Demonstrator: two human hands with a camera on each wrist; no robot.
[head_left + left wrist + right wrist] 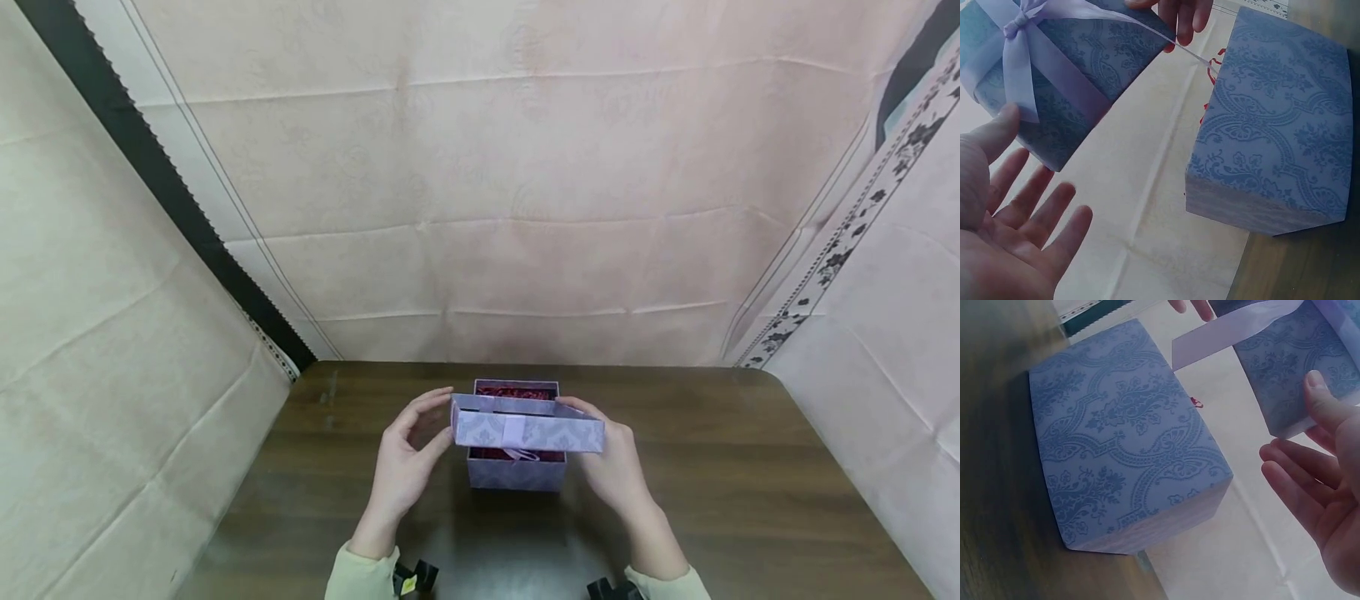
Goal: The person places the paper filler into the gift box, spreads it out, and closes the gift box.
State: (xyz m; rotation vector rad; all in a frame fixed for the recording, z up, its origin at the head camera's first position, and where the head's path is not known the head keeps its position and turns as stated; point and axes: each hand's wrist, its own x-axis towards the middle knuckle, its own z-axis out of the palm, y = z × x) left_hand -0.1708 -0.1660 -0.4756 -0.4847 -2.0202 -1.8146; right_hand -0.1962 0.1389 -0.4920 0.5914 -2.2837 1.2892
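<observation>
A patterned blue-lavender gift box (517,476) stands open on the table, with red shredded filling (517,392) showing inside. Above it, tilted, is its lid (562,433), which carries a lavender ribbon bow (1017,26). My left hand (405,458) holds the lid's left end, thumb on the ribboned top and the other fingers spread near the corner. At the right end my right hand (613,462) pinches the lid between thumb and fingers. A ribbon tail (1229,334) hangs from the lid toward the box. The lid hides part of the filling.
The dark wooden table (337,517) ends at a back edge just behind the box. Pale creased cloth (487,167) hangs behind it, and more cloth panels (112,333) flank both sides.
</observation>
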